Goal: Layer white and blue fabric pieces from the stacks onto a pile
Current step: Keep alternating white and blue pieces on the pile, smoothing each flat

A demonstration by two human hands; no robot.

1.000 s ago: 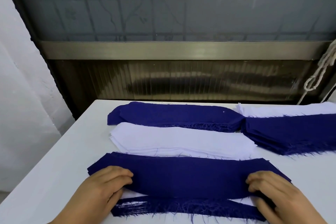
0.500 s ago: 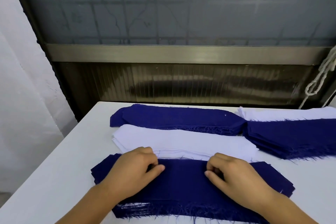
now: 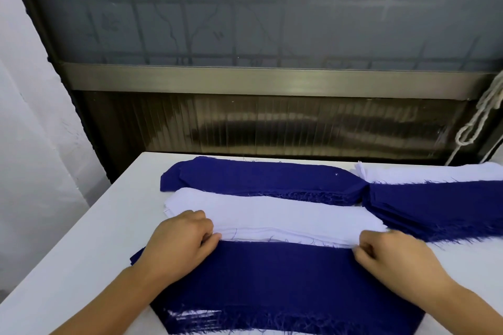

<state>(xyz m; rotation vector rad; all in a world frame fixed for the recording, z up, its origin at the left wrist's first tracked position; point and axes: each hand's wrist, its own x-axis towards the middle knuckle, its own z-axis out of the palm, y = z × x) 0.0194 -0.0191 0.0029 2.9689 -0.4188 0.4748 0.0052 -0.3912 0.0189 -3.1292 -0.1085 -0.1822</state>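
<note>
i see the white fabric stack point(image 3: 272, 215) mid-table, just behind the blue-topped pile point(image 3: 272, 285). my left hand point(image 3: 181, 242) and right hand point(image 3: 392, 255) pinch its near edge, fingers curled. a blue fabric stack point(image 3: 258, 179) lies behind it.

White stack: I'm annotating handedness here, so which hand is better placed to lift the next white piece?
Neither clearly. The left hand and right hand each pinch the near edge of the white stack at opposite ends, so probably both lift together.
</note>
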